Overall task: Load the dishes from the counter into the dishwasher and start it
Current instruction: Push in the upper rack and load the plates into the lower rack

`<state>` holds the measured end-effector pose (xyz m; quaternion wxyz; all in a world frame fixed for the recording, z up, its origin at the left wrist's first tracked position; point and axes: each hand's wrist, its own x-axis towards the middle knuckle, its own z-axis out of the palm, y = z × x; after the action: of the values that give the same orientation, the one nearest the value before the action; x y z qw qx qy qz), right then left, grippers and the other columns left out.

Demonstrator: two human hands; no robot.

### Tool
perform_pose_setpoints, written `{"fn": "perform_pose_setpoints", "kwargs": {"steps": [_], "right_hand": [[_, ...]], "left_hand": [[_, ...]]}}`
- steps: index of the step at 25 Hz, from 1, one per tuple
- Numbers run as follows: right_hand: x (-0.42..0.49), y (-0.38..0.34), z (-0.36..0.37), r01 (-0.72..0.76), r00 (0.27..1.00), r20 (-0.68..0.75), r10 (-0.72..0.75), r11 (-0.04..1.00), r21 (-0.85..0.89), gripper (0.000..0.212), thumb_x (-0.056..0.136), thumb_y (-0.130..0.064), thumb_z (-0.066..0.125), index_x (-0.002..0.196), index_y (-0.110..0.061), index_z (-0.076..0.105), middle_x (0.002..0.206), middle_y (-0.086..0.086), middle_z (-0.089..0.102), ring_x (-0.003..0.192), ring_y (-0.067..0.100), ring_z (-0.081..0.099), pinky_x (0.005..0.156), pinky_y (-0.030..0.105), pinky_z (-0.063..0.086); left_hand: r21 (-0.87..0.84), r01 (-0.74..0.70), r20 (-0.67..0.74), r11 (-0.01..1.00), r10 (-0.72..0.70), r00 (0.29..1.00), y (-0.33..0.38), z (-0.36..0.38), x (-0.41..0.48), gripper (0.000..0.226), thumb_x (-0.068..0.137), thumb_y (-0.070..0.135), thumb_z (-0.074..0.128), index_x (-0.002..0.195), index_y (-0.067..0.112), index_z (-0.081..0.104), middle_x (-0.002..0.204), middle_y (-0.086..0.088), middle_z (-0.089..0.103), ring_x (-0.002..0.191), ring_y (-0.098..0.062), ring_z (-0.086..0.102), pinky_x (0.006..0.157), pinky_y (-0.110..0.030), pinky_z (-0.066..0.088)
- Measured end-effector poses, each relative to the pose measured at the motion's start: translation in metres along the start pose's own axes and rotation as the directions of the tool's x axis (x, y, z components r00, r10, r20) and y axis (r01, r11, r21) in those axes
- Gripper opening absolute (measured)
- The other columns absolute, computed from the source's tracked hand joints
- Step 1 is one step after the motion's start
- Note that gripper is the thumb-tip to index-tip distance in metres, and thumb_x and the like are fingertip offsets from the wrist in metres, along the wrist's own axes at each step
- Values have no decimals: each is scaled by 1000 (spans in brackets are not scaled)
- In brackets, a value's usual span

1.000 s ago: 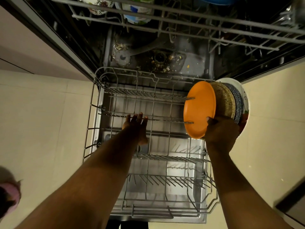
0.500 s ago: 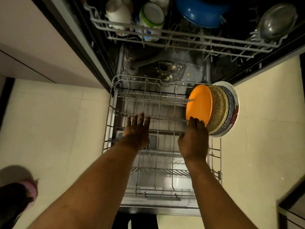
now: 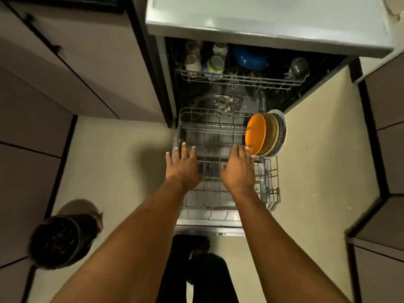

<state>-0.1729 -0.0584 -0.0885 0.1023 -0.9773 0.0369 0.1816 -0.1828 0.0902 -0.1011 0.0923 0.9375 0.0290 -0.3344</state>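
The dishwasher's lower wire rack (image 3: 209, 130) is pulled out over the open door. At its far right corner an orange plate (image 3: 255, 133) stands on edge, with a speckled plate (image 3: 273, 133) and a white-rimmed plate (image 3: 283, 132) stacked behind it. My left hand (image 3: 183, 166) hovers flat over the rack's left part with its fingers spread and holds nothing. Over the rack's middle is my right hand (image 3: 238, 169), fingers straight, fingertips just left of the orange plate. The upper rack (image 3: 240, 79) holds cups, a blue bowl (image 3: 250, 57) and a steel bowl (image 3: 298, 66).
The countertop (image 3: 262, 20) overhangs the dishwasher. Cabinet fronts (image 3: 72, 68) line the left, and more cabinets (image 3: 384, 110) the right. A dark round bin (image 3: 59, 241) stands on the tiled floor at lower left. My dark trouser legs (image 3: 196, 270) show below the door's edge.
My right hand has let go of the plates, which now stand in the rack's corner, and drawn back over the rack. The view has risen and pulled away.
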Motion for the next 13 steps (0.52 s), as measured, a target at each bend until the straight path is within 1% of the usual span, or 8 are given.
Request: {"fn": "perform_pose_setpoints", "kwargs": {"steps": [4,7,9,13], "right_hand": [[-57,-39,-34,108,994,23,-108,994,-27,74,95,-27,55,152,-5,14,159,13,18,149,30,7,121,42,9],[-94,-69,-55,193,981,-30,-194,981,-23,72,97,-26,53,153,-6,12,160,12,16,149,29,6,122,42,9],[-110,-86,-66,238,969,-64,-241,970,-49,71,97,-26,52,153,-7,12,160,12,15,149,28,6,122,41,10],[-136,-137,-89,374,917,-114,-383,923,-92,68,97,-25,49,153,-7,15,160,11,18,149,27,8,121,40,12]], "left_hand": [[-56,55,-71,997,-59,996,-15,-30,-77,87,97,46,51,158,19,-5,164,-12,-13,151,-35,-8,120,-55,-3],[-98,86,-154,991,-100,983,-34,-45,-133,83,98,41,49,158,18,-4,164,-13,-13,151,-35,-8,121,-55,-3],[-109,102,-189,989,-122,974,-47,-55,-159,83,98,42,49,158,17,-3,164,-13,-12,151,-36,-7,121,-56,-2],[-199,156,-277,967,-208,938,-89,-77,-201,80,99,39,47,158,17,-1,164,-13,-10,151,-36,-6,120,-56,-1]]}}
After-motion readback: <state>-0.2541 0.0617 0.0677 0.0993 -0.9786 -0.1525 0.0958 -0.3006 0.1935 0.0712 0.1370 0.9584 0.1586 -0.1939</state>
